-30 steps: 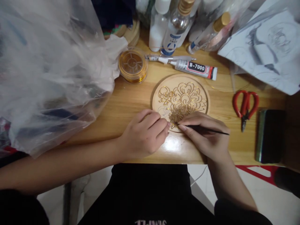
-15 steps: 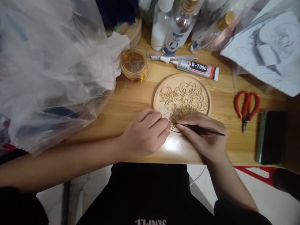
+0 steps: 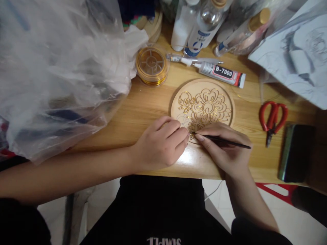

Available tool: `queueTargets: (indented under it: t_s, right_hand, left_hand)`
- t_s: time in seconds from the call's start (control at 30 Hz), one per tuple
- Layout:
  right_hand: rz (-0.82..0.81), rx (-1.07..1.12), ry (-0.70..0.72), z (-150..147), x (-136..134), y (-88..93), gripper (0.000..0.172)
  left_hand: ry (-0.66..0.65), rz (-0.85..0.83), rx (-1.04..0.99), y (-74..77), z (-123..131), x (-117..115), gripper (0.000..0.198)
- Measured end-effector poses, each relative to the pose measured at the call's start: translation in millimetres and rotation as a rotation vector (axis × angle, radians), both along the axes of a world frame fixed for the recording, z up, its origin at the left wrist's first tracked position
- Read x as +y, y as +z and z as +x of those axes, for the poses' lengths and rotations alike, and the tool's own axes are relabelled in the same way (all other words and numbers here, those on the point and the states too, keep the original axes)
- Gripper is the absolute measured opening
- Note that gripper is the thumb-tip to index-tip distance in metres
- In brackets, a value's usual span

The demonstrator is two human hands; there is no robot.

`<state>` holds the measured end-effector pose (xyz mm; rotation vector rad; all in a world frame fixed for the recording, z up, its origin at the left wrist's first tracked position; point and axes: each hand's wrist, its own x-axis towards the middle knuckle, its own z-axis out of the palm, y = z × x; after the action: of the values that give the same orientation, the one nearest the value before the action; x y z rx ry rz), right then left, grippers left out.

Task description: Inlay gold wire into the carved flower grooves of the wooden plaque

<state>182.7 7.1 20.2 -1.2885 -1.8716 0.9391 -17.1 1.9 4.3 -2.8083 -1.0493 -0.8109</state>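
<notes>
A round, rimmed wooden plate (image 3: pixel 176 103) lies on the table, bearing a flower pattern outlined in gold wire (image 3: pixel 208 107). Pencil-like lines show at its lower left. My right hand (image 3: pixel 227 144) grips slim black tweezers (image 3: pixel 224 141), their tip down on the small wire shapes near the plate's lower edge. Curled closed, my left hand (image 3: pixel 163 143) rests at the plate's lower left, its fingertips close to the tweezers' tip. Whatever those fingers may pinch is hidden.
Behind the plate lie a B-7000 glue tube (image 3: pixel 222 73), a pen (image 3: pixel 173 58) and a gold wire spool (image 3: pixel 151 64). Bottles (image 3: pixel 201 32) stand at the back. Red-handled pliers (image 3: pixel 273 119) and a phone (image 3: pixel 297 153) are at right, plastic bags (image 3: pixel 63 75) at left.
The camera view has shifted slightly, so most things on the table appear a little further right. Both hands keep nearly the same place at the plate, the tweezers' tip still at its lower edge.
</notes>
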Motion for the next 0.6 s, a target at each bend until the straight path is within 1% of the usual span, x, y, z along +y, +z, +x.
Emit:
queueTargets:
  t_s: [0.6]
  right_hand:
    - [-0.038, 0.017, -0.004, 1.4, -1.4, -1.4, 0.010]
  left_hand:
    - [0.001, 0.002, 0.002, -0.6, 0.1, -0.1, 0.008]
